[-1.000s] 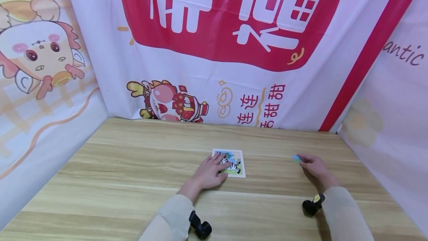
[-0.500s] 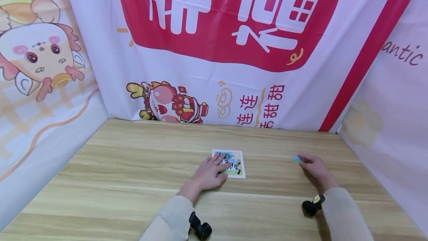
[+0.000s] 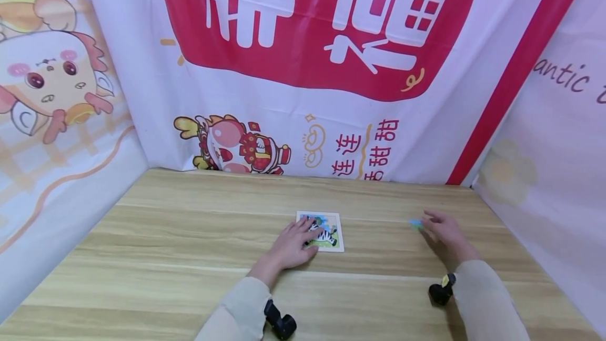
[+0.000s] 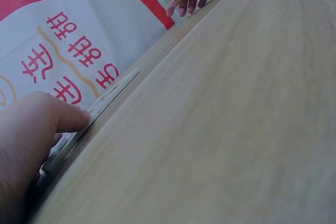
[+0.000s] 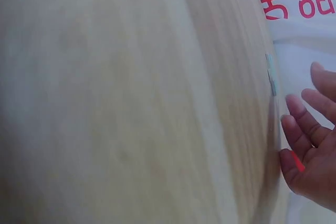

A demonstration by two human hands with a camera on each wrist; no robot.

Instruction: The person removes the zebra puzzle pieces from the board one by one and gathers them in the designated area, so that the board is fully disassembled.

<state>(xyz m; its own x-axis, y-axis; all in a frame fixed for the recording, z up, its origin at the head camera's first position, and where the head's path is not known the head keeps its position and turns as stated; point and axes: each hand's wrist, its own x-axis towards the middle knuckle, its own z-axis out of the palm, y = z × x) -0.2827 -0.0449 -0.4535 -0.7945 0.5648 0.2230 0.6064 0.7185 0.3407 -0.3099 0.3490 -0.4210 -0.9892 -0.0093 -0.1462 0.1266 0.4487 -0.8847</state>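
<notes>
A flat square zebra jigsaw puzzle (image 3: 334, 231) with a white border lies on the wooden table. My left hand (image 3: 292, 245) rests on its left part with fingers spread, hiding some of the picture. In the left wrist view, the thumb lies on the near edge of the board (image 4: 113, 92). To the right lies a small blue-green puzzle piece (image 3: 415, 223), thin and flat on the table. Just right of it hovers my right hand (image 3: 446, 231). The right wrist view has its loosely bent fingers (image 5: 298, 106) apart from the piece (image 5: 271, 74), holding nothing.
The wooden table (image 3: 189, 257) meets a white printed cloth (image 3: 246, 88) along its back edge. More printed cloth stands at the left and right sides. A black wrist camera (image 3: 441, 292) is strapped at each sleeve.
My right hand has let go of the blue-green puzzle piece and lifted slightly off it. The left hand stays on the zebra puzzle. The head view has shifted a little.
</notes>
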